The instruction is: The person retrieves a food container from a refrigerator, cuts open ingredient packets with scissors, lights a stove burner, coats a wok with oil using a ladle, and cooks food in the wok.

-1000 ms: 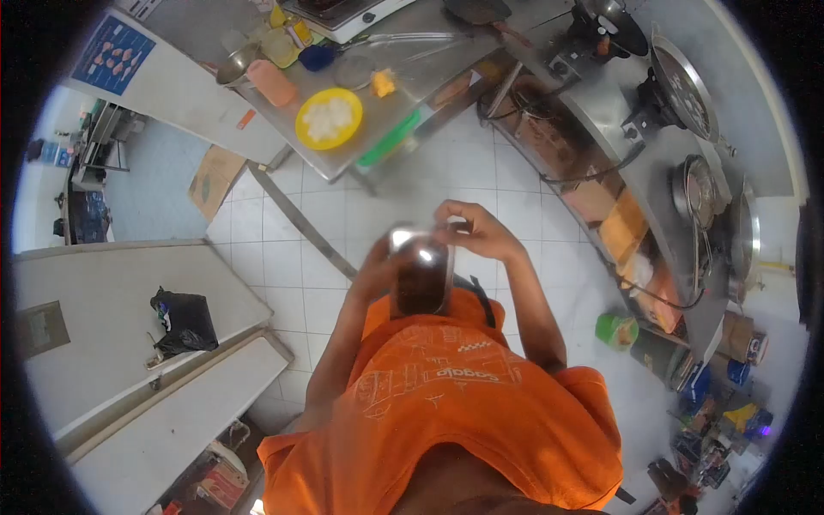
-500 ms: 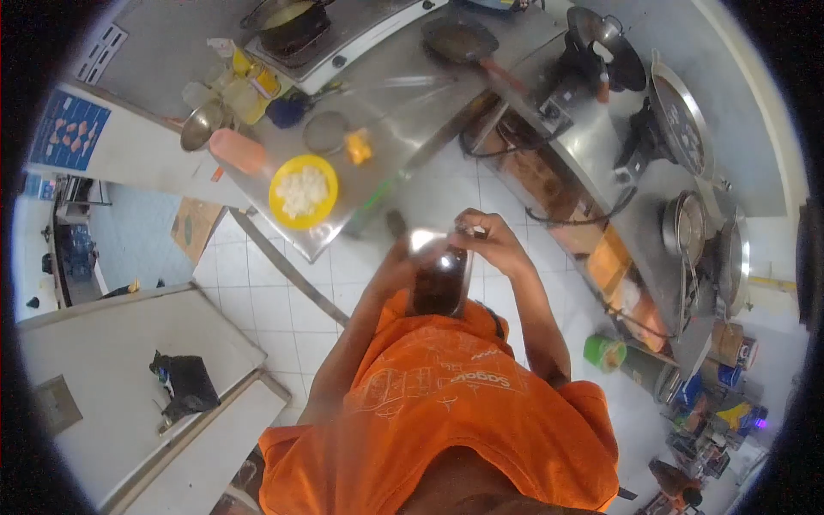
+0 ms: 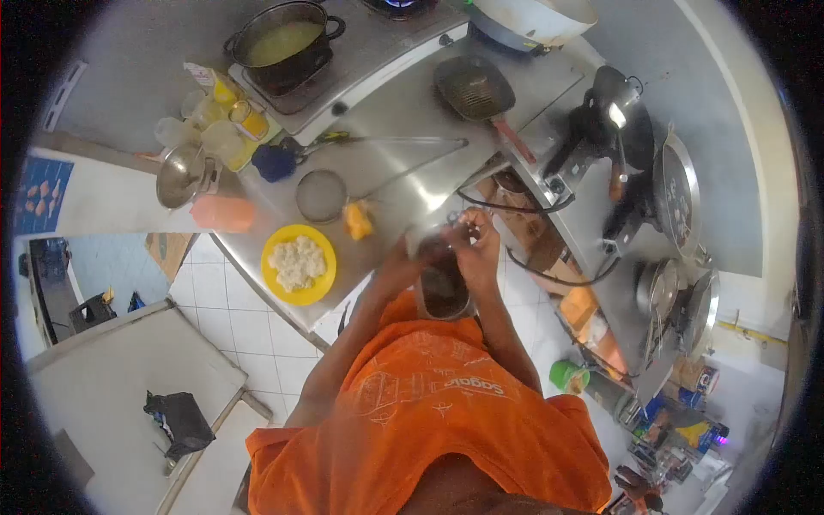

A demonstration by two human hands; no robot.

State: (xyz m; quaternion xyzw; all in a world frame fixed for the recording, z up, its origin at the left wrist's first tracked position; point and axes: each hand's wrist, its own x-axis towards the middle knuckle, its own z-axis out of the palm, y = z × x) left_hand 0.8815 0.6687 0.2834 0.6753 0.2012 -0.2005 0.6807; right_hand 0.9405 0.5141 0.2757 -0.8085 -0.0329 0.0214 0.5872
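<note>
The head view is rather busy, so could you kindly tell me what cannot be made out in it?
In the head view:
- Container: contents dark, partly covered by the hands.
- Left hand: blurred, exact grip unclear.
- Right hand: what it pinches, if anything, is small and blurred.
- Orange-yellow item: too blurred to identify.
- White pan: cut off by the top edge.
</note>
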